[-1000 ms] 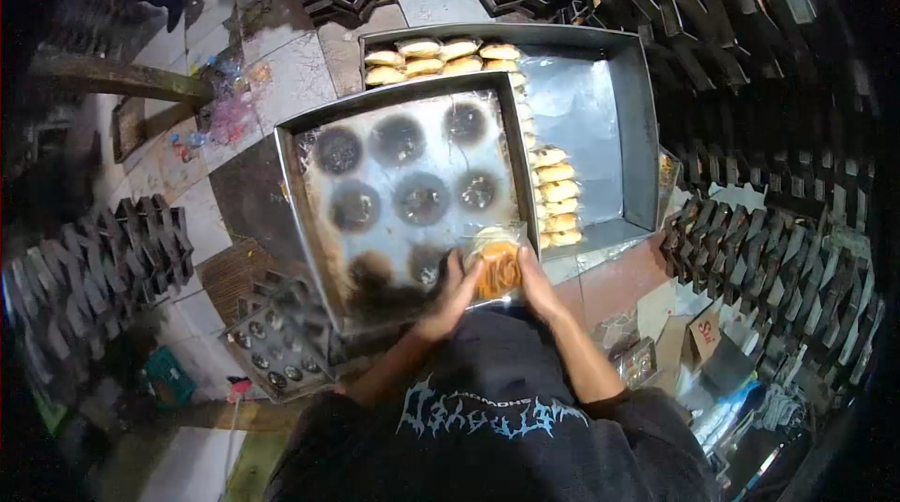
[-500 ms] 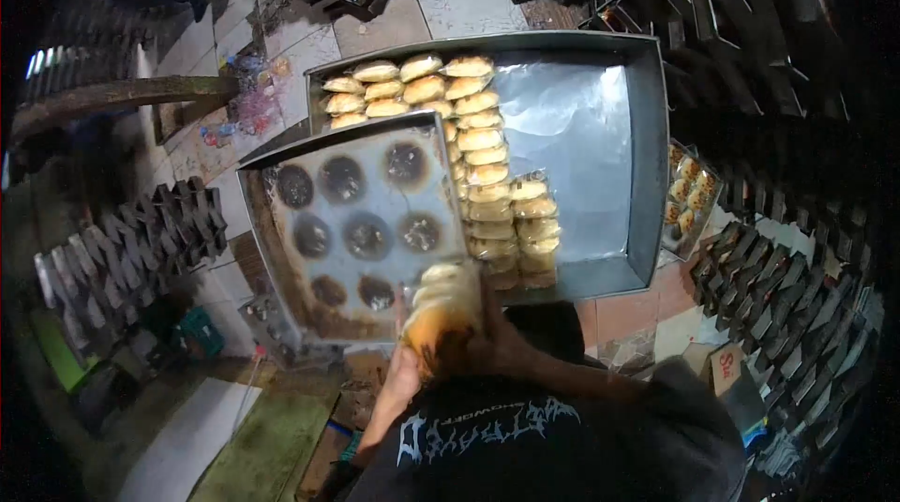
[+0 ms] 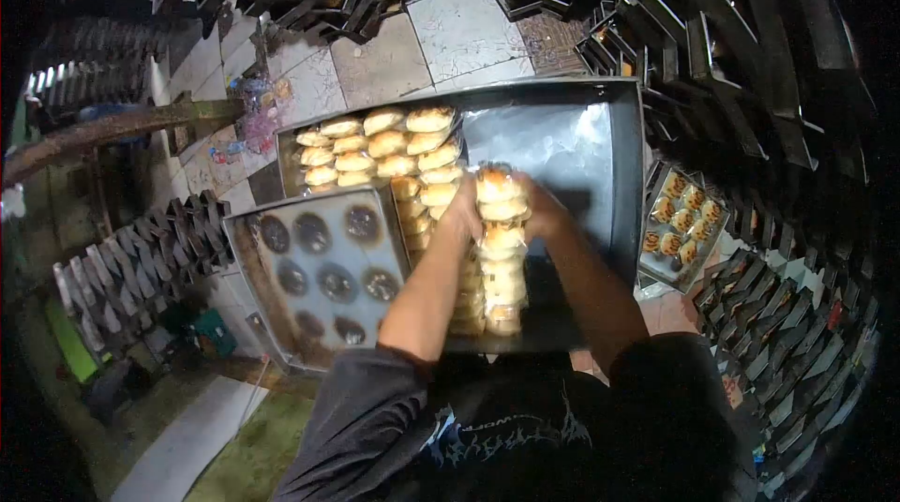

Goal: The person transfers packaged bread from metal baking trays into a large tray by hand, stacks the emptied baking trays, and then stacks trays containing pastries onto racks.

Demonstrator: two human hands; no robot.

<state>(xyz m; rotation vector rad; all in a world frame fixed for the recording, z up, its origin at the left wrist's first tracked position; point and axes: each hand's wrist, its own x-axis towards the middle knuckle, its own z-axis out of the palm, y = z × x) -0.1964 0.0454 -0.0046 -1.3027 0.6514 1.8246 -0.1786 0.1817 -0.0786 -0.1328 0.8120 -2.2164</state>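
Both hands have carried a stack of wrapped buns (image 3: 498,187) away from the near right corner of the baking tray, where it was half a second ago, and it is now over the large metal box (image 3: 553,141), at the right edge of the bun rows (image 3: 387,143). The left hand (image 3: 463,212) grips the stack along its left side and the right hand (image 3: 547,213) presses on its right side, so the buns are clasped between the two; the fingers of the right hand are in shadow. Just nearer than the hands, a column of packed buns (image 3: 503,284) runs toward the person, and whether the held stack touches it cannot be told. Further left, the rows fill the far left part of the box, while its right part shows bare shiny metal. At the near left, the baking tray (image 3: 314,258), marked with rows of dark round spots, overlaps the box's near left corner in view, and the left forearm passes in front of its right edge. Right of the box, near its wall, a smaller tray (image 3: 656,266) holds dark-striped buns (image 3: 683,218). Stacks of black trays (image 3: 717,52) stand around on the tiled floor (image 3: 464,24).
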